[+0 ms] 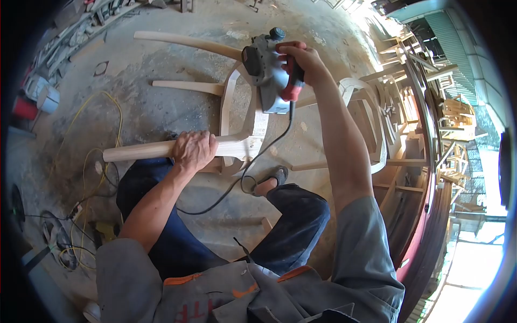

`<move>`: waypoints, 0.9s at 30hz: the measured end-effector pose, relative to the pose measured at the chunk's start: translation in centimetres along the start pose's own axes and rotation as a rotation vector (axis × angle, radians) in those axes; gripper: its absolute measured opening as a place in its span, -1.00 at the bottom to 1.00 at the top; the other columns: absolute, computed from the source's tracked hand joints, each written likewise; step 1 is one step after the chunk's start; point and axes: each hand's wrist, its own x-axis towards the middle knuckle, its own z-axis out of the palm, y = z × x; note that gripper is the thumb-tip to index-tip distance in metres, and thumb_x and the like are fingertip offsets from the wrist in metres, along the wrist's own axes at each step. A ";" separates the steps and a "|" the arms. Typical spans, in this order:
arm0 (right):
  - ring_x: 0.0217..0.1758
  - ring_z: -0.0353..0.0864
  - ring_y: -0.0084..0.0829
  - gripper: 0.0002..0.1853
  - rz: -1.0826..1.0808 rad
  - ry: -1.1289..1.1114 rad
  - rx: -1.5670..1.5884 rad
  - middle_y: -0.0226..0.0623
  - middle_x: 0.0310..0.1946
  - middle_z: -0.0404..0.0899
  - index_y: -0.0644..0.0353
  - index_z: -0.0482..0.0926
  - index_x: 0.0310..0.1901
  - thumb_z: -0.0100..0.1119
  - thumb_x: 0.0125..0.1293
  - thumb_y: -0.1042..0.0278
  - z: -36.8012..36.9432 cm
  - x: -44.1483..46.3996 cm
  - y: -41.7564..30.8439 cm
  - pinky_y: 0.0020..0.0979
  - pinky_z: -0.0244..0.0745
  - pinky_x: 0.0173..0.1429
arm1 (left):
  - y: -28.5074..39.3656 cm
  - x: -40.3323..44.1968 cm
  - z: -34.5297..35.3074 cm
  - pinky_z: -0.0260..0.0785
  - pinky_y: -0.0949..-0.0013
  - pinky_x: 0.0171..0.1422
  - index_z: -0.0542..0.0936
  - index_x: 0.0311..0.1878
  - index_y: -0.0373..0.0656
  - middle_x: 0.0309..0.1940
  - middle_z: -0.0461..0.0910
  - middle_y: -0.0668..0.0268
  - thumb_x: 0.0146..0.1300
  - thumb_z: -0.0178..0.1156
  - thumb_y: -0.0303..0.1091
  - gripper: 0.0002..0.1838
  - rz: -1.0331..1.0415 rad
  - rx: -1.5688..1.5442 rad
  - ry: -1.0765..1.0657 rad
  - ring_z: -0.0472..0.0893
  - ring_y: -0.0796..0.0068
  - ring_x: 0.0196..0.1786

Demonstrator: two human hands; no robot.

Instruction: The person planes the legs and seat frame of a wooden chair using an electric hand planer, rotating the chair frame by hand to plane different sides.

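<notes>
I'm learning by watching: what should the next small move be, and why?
Perhaps ease the power tool along the wooden frame: the right hand holds its handle, the tool appears to rest on the frame, and the left hand clasps a wooden leg.

Around the grey floor (161,62), offcuts (82,39) and wooden frames (458,157) are crowding the edges.
The offcuts are lying heaped along the floor's upper-left edge, while a pale bucket (48,99) is sitting beside a red container (25,109) at the left edge. A yellow cable (119,112) is looping across the floor's left side (a dark coil (51,229) is resting toward the lower-left corner). A red-edged wooden unit (421,229) is running along the right edge, the frames are standing beyond it, and a green corrugated panel (451,54) is rising at the upper right.
</notes>
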 end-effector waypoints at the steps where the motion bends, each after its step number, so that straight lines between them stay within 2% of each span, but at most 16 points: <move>1: -0.29 0.71 -0.38 -0.74 0.000 0.024 0.009 -0.17 -0.21 0.74 0.24 0.73 0.00 0.42 0.32 0.36 -0.8 -0.7 0.2 -0.38 0.63 -0.32 | -0.1 -0.1 0.1 0.51 0.02 -0.08 0.63 -0.43 -0.15 -0.46 0.72 0.13 0.42 0.07 -0.19 -0.66 0.012 0.014 0.017 0.70 0.09 -0.33; 4: -0.26 0.71 -0.43 -0.75 0.017 0.130 -0.014 -0.22 -0.19 0.75 0.26 0.74 0.01 0.36 0.37 0.34 -1.9 -7.6 0.7 -0.41 0.63 -0.30 | -0.1 -0.1 -0.1 0.52 0.00 -0.09 0.64 -0.42 -0.14 -0.45 0.71 0.11 0.42 0.07 -0.21 -0.67 0.010 0.061 0.002 0.71 0.04 -0.32; 5: -0.43 0.65 -0.47 -0.80 -0.090 0.143 0.022 -0.24 -0.33 0.72 0.22 0.77 -0.07 0.40 0.31 0.37 -3.1 -9.0 2.3 -0.42 0.61 -0.41 | -0.1 0.0 0.0 0.53 -0.01 -0.10 0.64 -0.42 -0.14 -0.44 0.71 0.10 0.42 0.07 -0.21 -0.68 0.009 0.076 -0.001 0.71 0.03 -0.32; 7: -0.42 0.64 -0.53 -0.77 -0.118 0.197 0.025 -0.30 -0.32 0.72 0.23 0.76 -0.05 0.40 0.30 0.36 -4.2 -13.6 4.0 -0.46 0.60 -0.43 | -0.3 0.0 0.4 0.54 0.00 -0.14 0.65 -0.43 -0.11 -0.48 0.72 0.13 0.40 0.06 -0.18 -0.66 0.044 0.082 0.065 0.72 0.05 -0.37; 10: -0.35 0.66 -0.57 -0.66 -0.102 0.335 -0.017 -0.32 -0.29 0.72 0.29 0.73 0.03 0.40 0.24 0.34 -5.9 -18.8 8.8 -0.50 0.58 -0.47 | -0.5 0.0 0.7 0.54 -0.05 -0.12 0.64 -0.44 -0.11 -0.47 0.72 0.09 0.42 0.05 -0.16 -0.65 0.068 0.107 0.107 0.72 0.00 -0.35; 11: -0.36 0.67 -0.57 -0.54 -0.077 0.375 -0.075 -0.26 -0.26 0.72 0.32 0.67 0.12 0.42 0.22 0.29 -6.2 -20.3 10.0 -0.43 0.61 -0.45 | -0.2 0.1 0.6 0.54 -0.05 -0.11 0.65 -0.43 -0.10 -0.46 0.72 0.09 0.43 0.05 -0.14 -0.64 0.048 0.135 0.097 0.72 0.00 -0.34; 13: -0.26 0.78 -0.31 -0.42 0.003 0.454 -0.171 -0.03 -0.18 0.76 0.33 0.60 0.22 0.42 0.20 0.21 -6.3 -22.6 13.3 -0.25 0.69 -0.22 | 0.3 0.0 0.5 0.55 -0.05 -0.10 0.67 -0.41 -0.09 -0.44 0.73 0.08 0.44 0.06 -0.11 -0.63 0.016 0.204 0.079 0.73 0.00 -0.32; 14: -0.12 0.76 -0.12 -0.37 -0.033 0.478 -0.249 0.09 -0.13 0.74 0.32 0.56 0.26 0.41 0.19 0.18 -6.5 -23.2 15.6 -0.16 0.65 -0.05 | 0.6 0.1 0.3 0.54 -0.10 -0.06 0.69 -0.37 -0.06 -0.40 0.73 0.02 0.47 0.04 0.05 -0.54 -0.115 0.291 -0.003 0.73 -0.06 -0.27; 15: 0.02 0.74 0.07 -0.32 -0.067 0.505 -0.328 0.22 -0.07 0.72 0.30 0.52 0.31 0.40 0.18 0.15 -6.7 -23.9 17.8 -0.08 0.60 0.12 | 0.9 0.2 0.3 0.53 -0.12 -0.05 0.69 -0.36 -0.06 -0.39 0.74 0.02 0.47 0.02 0.11 -0.51 -0.168 0.287 -0.027 0.73 -0.08 -0.25; 17: 0.13 0.67 0.18 -0.31 -0.076 0.492 -0.315 0.27 -0.05 0.69 0.29 0.51 0.32 0.38 0.18 0.14 -6.5 -25.1 20.4 -0.02 0.54 0.21 | 1.1 0.8 0.3 0.50 -0.17 -0.03 0.70 -0.34 -0.04 -0.36 0.74 0.02 0.47 -0.01 0.23 -0.44 -0.292 0.293 -0.057 0.72 -0.13 -0.20; 18: 0.06 0.70 0.17 -0.34 -0.067 0.455 -0.324 0.24 -0.09 0.71 0.21 0.50 0.34 0.34 0.19 0.18 -6.7 -25.2 21.9 0.00 0.57 0.15 | 1.2 1.1 0.6 0.49 -0.13 0.02 0.74 -0.31 -0.04 -0.31 0.77 0.07 0.45 -0.08 0.36 -0.33 -0.403 0.295 -0.050 0.72 -0.12 -0.13; 21: -0.03 0.71 0.20 -0.39 -0.007 0.351 -0.263 0.21 -0.15 0.72 0.15 0.52 0.30 0.32 0.20 0.20 -7.0 -26.4 22.8 0.03 0.59 0.09 | 0.8 1.9 0.9 0.49 -0.04 0.05 0.79 -0.27 -0.03 -0.28 0.79 0.14 0.45 -0.11 0.39 -0.28 -0.557 0.109 0.012 0.74 -0.03 -0.09; 22: -0.14 0.72 0.19 -0.57 -0.055 0.389 -0.258 0.14 -0.27 0.72 0.13 0.56 0.13 0.29 0.21 0.28 -6.7 -26.8 23.5 0.07 0.60 -0.01 | 1.1 2.2 0.9 0.48 0.02 0.08 0.82 -0.24 -0.05 -0.27 0.80 0.16 0.45 -0.15 0.41 -0.24 -0.596 0.116 0.004 0.75 0.03 -0.09; 25: -0.19 0.73 0.15 -0.75 -0.005 0.252 -0.254 0.06 -0.36 0.71 0.13 0.53 -0.06 0.25 0.23 0.35 -7.1 -27.8 22.2 0.08 0.58 -0.03 | 0.2 2.2 1.5 0.47 0.01 0.08 0.82 -0.24 -0.08 -0.27 0.80 0.16 0.45 -0.17 0.41 -0.22 -0.587 0.263 0.007 0.75 0.04 -0.08; 26: -0.23 0.74 0.08 -0.82 -0.033 0.241 -0.265 -0.03 -0.42 0.70 0.13 0.50 -0.14 0.21 0.23 0.44 -7.1 -28.1 22.0 0.06 0.58 -0.09 | 0.4 2.2 1.6 0.47 0.00 0.08 0.81 -0.24 -0.12 -0.27 0.80 0.14 0.47 -0.21 0.41 -0.18 -0.601 0.264 0.008 0.74 0.02 -0.08; 27: -0.24 0.74 0.06 -0.81 -0.047 0.226 -0.272 -0.05 -0.43 0.70 0.14 0.50 -0.13 0.21 0.22 0.46 -6.9 -28.1 22.4 0.04 0.58 -0.10 | 0.3 2.1 1.6 0.46 0.00 0.09 0.81 -0.25 -0.13 -0.27 0.80 0.13 0.48 -0.22 0.40 -0.18 -0.580 0.287 0.014 0.74 0.00 -0.08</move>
